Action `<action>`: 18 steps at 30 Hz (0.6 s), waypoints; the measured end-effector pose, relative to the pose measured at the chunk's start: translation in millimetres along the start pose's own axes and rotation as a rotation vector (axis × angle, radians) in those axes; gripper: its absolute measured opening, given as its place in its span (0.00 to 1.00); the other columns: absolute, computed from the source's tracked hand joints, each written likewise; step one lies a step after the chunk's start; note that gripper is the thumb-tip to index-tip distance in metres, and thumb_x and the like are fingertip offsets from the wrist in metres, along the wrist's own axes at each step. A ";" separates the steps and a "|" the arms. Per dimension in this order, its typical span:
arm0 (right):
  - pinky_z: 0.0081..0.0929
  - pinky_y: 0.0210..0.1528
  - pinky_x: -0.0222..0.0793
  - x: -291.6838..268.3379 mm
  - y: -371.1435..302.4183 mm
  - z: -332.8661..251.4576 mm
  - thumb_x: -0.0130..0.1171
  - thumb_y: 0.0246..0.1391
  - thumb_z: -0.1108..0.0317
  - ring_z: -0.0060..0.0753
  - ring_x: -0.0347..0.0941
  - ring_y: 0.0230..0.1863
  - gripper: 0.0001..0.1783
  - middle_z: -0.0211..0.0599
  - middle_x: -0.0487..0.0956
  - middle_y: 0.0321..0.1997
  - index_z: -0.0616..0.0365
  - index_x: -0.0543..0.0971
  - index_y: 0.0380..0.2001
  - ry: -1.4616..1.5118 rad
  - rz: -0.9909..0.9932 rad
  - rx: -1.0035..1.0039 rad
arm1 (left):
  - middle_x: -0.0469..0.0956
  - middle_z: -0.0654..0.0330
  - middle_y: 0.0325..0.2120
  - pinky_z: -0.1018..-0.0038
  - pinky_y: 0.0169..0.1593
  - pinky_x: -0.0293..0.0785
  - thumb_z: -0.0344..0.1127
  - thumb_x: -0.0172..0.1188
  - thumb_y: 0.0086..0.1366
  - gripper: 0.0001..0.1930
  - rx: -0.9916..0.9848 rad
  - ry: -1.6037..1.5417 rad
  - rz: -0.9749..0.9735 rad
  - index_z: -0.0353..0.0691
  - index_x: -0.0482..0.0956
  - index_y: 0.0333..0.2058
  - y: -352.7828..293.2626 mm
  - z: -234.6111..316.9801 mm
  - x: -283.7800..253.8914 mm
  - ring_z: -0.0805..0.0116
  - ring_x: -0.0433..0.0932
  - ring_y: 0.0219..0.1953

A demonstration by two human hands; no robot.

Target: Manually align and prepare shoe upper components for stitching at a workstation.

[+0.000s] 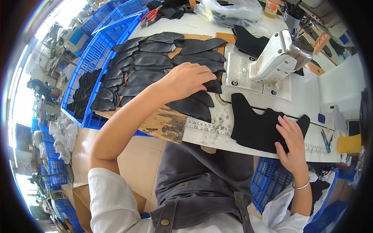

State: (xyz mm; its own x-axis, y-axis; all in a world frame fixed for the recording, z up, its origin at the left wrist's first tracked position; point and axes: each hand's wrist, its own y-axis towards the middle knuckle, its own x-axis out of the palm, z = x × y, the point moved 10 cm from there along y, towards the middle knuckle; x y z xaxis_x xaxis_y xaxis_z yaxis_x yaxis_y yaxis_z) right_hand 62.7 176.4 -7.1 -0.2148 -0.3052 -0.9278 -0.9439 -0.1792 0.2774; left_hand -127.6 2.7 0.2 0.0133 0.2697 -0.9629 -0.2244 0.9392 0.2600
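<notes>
Black panel [252, 130], blue crate [93, 52]

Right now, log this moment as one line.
left hand: over glossy black pieces | right hand: on matte black piece | sewing machine: untouched | blue crate: dark pieces inside

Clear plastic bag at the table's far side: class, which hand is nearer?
Left. The left hand is on the black pieces, short of the plastic bag; the right hand is farther off, to the right, on black cloth.

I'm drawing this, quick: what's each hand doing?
Left hand: fingers bent over the shiny black pieces; can't tell if it's gripping one.
Right hand: open, on the matte black piece.
</notes>
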 end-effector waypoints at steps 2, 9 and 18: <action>0.46 0.63 0.58 -11.3 12.8 -11.3 0.62 0.41 0.75 0.49 0.66 0.61 0.26 0.43 0.72 0.59 0.61 0.75 0.48 0.046 0.095 -0.055 | 0.76 0.63 0.44 0.67 0.49 0.70 0.32 0.64 0.53 0.20 -0.002 -0.013 0.016 0.44 0.75 0.47 0.1 1.2 -2.5 0.63 0.75 0.44; 0.41 0.59 0.62 9.1 86.5 -64.0 0.63 0.44 0.71 0.45 0.67 0.59 0.24 0.41 0.73 0.57 0.61 0.74 0.48 0.097 0.087 -0.321 | 0.77 0.61 0.34 0.68 0.43 0.72 0.25 0.60 0.52 0.19 -0.121 0.088 0.181 0.42 0.75 0.45 -7.0 3.2 -11.8 0.60 0.77 0.36; 0.45 0.64 0.56 80.4 170.8 -60.9 0.59 0.53 0.58 0.41 0.61 0.65 0.23 0.36 0.70 0.60 0.54 0.74 0.51 -0.076 0.038 -0.306 | 0.74 0.67 0.25 0.83 0.35 0.70 0.21 0.56 0.55 0.19 -0.811 -0.596 0.442 0.37 0.73 0.48 -80.8 -85.6 -39.7 0.82 0.73 0.29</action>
State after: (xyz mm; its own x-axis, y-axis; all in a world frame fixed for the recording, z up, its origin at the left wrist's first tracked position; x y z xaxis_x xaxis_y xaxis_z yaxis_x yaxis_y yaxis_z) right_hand -100.5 64.3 -19.1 -0.2772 -0.2486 -0.9281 -0.8181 -0.4454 0.3636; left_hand -193.4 -102.1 11.2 0.1930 0.8125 -0.5501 -0.8962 0.3742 0.2382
